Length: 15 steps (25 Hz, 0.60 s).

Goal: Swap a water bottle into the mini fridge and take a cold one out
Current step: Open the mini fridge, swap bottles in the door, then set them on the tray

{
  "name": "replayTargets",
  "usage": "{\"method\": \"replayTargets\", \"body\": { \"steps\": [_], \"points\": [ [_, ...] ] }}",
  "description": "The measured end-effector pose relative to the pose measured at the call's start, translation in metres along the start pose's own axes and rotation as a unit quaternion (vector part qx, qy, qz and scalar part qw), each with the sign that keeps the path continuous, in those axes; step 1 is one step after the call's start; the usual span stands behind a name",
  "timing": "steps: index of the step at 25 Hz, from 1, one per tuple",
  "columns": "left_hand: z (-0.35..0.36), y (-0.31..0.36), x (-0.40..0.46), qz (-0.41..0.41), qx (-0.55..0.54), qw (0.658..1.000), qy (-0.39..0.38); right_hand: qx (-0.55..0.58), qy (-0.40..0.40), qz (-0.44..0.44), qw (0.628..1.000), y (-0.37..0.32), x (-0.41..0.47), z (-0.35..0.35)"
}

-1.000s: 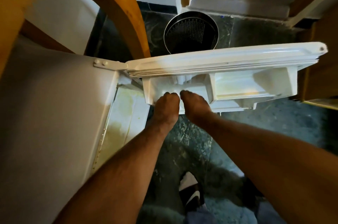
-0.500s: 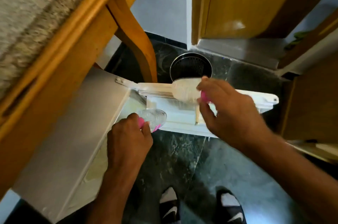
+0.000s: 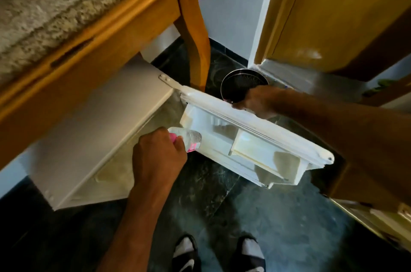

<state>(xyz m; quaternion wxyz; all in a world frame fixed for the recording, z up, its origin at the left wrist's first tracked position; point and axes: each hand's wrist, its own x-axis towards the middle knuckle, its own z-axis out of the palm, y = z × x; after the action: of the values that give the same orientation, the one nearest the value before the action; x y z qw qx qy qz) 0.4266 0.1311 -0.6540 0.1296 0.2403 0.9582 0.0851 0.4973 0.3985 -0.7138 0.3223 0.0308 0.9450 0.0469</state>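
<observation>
My left hand (image 3: 159,158) is shut on a clear water bottle with a pink label (image 3: 192,141), held just in front of the hinge-side shelf of the open fridge door (image 3: 273,136). The white mini fridge (image 3: 100,129) stands under a wooden table at the left. My right hand (image 3: 259,100) reaches over the door's top edge, fingers curled down on it. A speck of pink shows by its fingertips; whether that hand holds a bottle is hidden. The door shelves that I can see hold nothing.
A wooden table leg (image 3: 196,45) stands just behind the door hinge. A black mesh bin (image 3: 241,82) sits on the dark stone floor behind the door. A wooden room door (image 3: 333,16) is at the right. My feet in sandals (image 3: 251,254) stand below.
My right hand, which held a bottle above the door, has moved past the door's top edge toward the bin. My left hand carried its bottle rightward to the door shelf. The view tilted down.
</observation>
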Motion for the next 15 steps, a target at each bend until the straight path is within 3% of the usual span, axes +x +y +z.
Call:
{"method": "replayTargets", "body": {
  "steps": [2,5,15],
  "points": [
    [0.001,-0.013,-0.012,-0.02,0.008,1.0,-0.011,-0.038,-0.046,-0.035,0.998,-0.016,-0.006,0.002],
    [-0.006,-0.031,-0.032,-0.046,0.004,0.999,-0.018,-0.063,-0.052,-0.049,0.995,-0.05,-0.01,0.013],
    [-0.066,-0.08,-0.05,-0.123,0.035,0.992,0.014,0.004,0.048,-0.127,0.991,-0.198,0.053,-0.011]
  ]
}}
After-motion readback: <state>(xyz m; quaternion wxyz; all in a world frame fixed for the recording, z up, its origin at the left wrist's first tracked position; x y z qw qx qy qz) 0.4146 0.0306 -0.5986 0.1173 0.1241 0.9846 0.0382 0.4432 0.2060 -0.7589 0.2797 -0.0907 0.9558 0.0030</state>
